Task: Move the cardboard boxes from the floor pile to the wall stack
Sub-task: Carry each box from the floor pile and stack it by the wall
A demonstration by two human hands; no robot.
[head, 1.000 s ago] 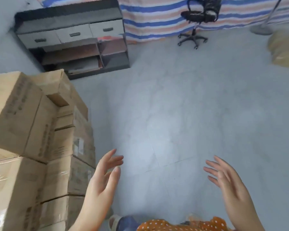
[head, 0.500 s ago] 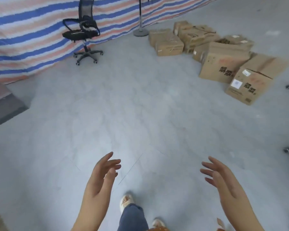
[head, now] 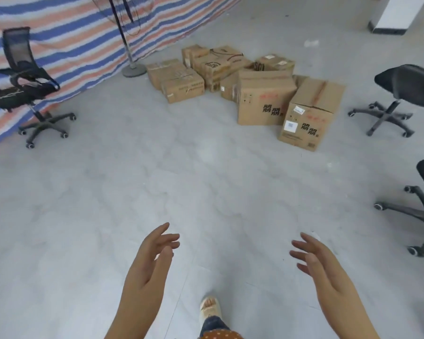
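Head view, left to right: a black office chair (head: 27, 94) stands on castors in front of the striped tarp (head: 59, 37), and a fan stand (head: 132, 67) rises just left of the floor pile (head: 245, 91) of cardboard boxes. The pile lies well ahead across the grey floor (head: 206, 182), its nearest box (head: 309, 116) tilted at the right end, with two more chairs (head: 402, 94) beyond it.

The left hand (head: 152, 260) and right hand (head: 321, 263) both hover empty, fingers spread and relaxed, palms turned toward each other, well apart from any box.

Risks, as I judge them: the fan's base sits just beside the leftmost boxes, so a careless lift there may knock the stand. The chair legs on the right could catch a foot on the approach. The leaning box may slide or spill if gripped by its loose top flaps.

Hidden: the wall stack is not in view. The fan's head is cut off at the top edge, the boxes behind the front row are partly covered, and their printed labels are too small to read. Only one foot (head: 209, 308) shows.
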